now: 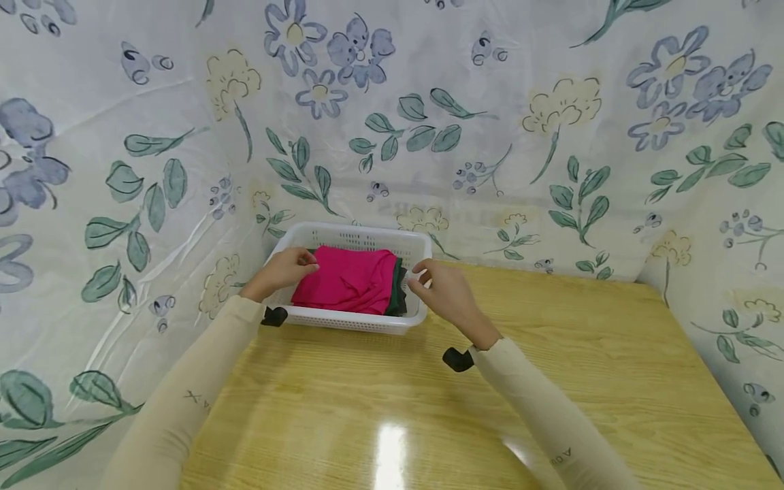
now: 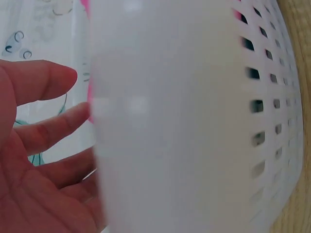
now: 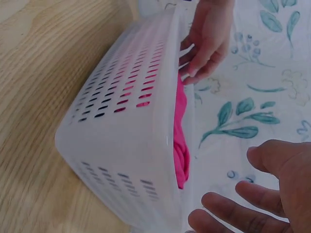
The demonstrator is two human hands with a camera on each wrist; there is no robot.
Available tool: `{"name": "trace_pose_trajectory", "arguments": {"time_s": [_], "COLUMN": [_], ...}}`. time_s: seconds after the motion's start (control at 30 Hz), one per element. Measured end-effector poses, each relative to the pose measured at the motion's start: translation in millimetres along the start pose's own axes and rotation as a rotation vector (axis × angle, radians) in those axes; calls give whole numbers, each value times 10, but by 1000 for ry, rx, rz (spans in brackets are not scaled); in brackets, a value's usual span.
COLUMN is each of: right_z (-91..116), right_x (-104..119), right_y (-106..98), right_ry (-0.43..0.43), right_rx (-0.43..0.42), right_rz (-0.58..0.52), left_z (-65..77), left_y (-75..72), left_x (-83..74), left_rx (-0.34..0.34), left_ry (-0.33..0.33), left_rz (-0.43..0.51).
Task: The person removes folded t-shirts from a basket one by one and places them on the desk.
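Note:
A white perforated plastic basket [image 1: 361, 320] stands at the back left of the table. Folded bright pink cloth [image 1: 346, 279] lies on top in it, with dark green cloth [image 1: 397, 292] showing along its right side. My left hand [image 1: 284, 271] hovers over the basket's left end, its relaxed fingers at the pink cloth's edge and nothing gripped. At the right end, my right hand [image 1: 444, 289] is beside the rim with loosely bent fingers and an empty gap at the thumb. In the right wrist view the right fingers [image 3: 233, 211] are spread apart from the basket wall.
The wooden table [image 1: 551, 340] reaches forward and to the right of the basket. Floral-patterned sheeting [image 1: 465, 136] hangs behind and at both sides, close to the basket's back and left. Black wrist camera mounts [image 1: 458, 359] stick out under both wrists.

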State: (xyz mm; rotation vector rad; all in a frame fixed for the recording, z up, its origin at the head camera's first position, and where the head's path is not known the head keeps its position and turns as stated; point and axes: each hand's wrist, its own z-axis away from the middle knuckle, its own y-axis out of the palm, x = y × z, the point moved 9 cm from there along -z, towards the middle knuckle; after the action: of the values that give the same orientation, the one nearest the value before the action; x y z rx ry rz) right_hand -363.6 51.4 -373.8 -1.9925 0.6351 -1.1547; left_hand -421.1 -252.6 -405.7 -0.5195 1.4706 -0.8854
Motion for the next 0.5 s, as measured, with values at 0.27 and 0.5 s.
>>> {"name": "trace_pose_trajectory", "arguments": {"time_s": [0.27,0.5], "right_z": [-171,-263], "right_x": [153,252], "right_y": [226,400], "right_ry": [-16,-10], "right_rx": [32,56], "right_rz": [29,-22], "left_z": [-17,-43], "left_y": [25,27], "left_x": [85,126], "left_rx": [53,81], "left_ry": [-68,-78], "left_rz": [62,24]}}
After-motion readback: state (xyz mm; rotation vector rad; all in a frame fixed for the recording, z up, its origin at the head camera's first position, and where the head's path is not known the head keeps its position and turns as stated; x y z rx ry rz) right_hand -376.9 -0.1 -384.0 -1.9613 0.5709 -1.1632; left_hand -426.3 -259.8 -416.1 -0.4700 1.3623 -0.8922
